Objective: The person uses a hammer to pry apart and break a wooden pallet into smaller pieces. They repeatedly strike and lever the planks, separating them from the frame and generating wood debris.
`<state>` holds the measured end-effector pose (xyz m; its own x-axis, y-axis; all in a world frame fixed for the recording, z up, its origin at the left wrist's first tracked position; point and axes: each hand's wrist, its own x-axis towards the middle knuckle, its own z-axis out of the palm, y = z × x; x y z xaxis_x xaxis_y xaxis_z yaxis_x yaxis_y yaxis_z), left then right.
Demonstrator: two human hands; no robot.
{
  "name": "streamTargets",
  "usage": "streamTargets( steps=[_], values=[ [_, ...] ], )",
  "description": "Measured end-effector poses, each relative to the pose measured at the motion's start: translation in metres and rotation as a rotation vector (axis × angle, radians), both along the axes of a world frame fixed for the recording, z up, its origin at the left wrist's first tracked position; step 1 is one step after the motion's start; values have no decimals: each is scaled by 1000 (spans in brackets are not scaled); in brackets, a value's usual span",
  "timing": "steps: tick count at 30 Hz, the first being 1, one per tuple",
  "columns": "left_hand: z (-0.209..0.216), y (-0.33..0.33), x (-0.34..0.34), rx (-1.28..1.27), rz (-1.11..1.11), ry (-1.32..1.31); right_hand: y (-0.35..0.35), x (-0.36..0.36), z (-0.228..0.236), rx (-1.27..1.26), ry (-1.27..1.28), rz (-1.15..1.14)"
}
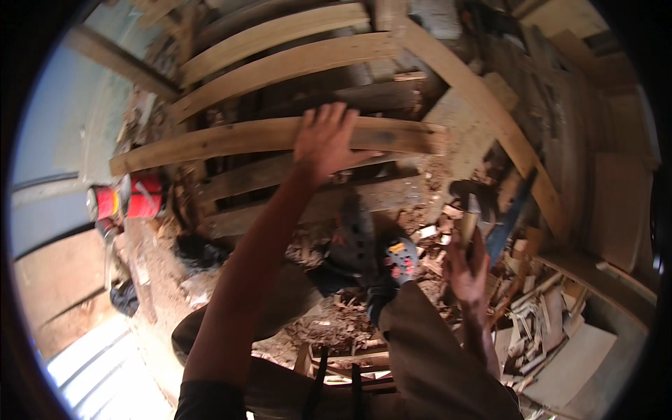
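Note:
My left hand (323, 143) lies over the middle of a curved wooden plank (238, 138), fingers spread across its upper face and thumb stretched to the right. The plank runs crosswise over other boards, its right end rough and splintered. Lower right, my right hand (467, 273) is wrapped round the light wooden handle of a hammer (469, 222). Its dark head points away from me and is partly blurred. My shoe (400, 260), dark with bright decorations, rests among wood chips just below the boards.
More planks (287, 66) lie beyond. A long board (483, 91) slants down the right side, beside a blue strip (509, 224). Red cylindrical containers (143, 196) stand at left near a stick (136, 269). Wood scraps (539, 329) are heaped at lower right.

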<state>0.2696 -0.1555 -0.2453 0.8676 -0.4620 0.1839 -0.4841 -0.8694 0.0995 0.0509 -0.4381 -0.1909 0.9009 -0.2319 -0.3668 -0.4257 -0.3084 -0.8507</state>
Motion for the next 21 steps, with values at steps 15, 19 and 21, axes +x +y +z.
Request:
streamTargets(
  steps=[15, 19, 21],
  values=[
    [4, -54, 3, 18, 152, 62, 12, 60, -7, -20, -220, -36],
    [-3, -44, 1, -10, 165, -10, 38, 104, 78, 97, -453, -5],
    [-9, -47, 4, -3, 168, -51, 45, 115, 105, 231, -555, 10]
  ],
)
